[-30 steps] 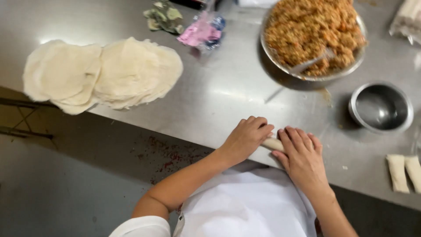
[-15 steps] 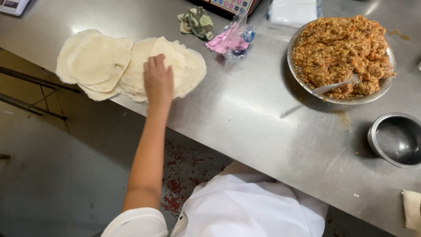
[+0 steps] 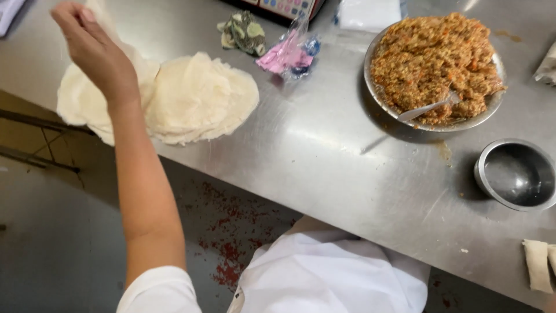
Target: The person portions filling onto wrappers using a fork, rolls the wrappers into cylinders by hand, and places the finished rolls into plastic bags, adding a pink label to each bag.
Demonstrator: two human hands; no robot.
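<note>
While the left hand (image 3: 92, 49) is up at the far left of the steel counter (image 3: 301, 156), its fingers are pinched on the edge of one thin pale wrapper sheet (image 3: 107, 17), lifted clear above the two overlapping wrapper stacks (image 3: 191, 95); the sheet is partly hidden behind the hand, so I can't tell how much of it is free. Right hand is out of frame, only a sliver at the bottom right corner, state unknown

Done so far, judging by layout: a couple of finished rolls (image 3: 537, 265) lie at the right edge of the counter, cut off by the frame, so count is uncertain

Left: both stacks look thick, and the big metal bowl of orange-brown filling (image 3: 434, 61) is heaped, spoon (image 3: 428, 107) stuck in it. Small steel bowl (image 3: 515, 174) sits near the rolls, seems to hold some liquid. Work area in front of the white apron (image 3: 336, 272) has no wrapper laid down

Read: early in the batch, one sheet being picked, filling and rolling not started for it
</note>
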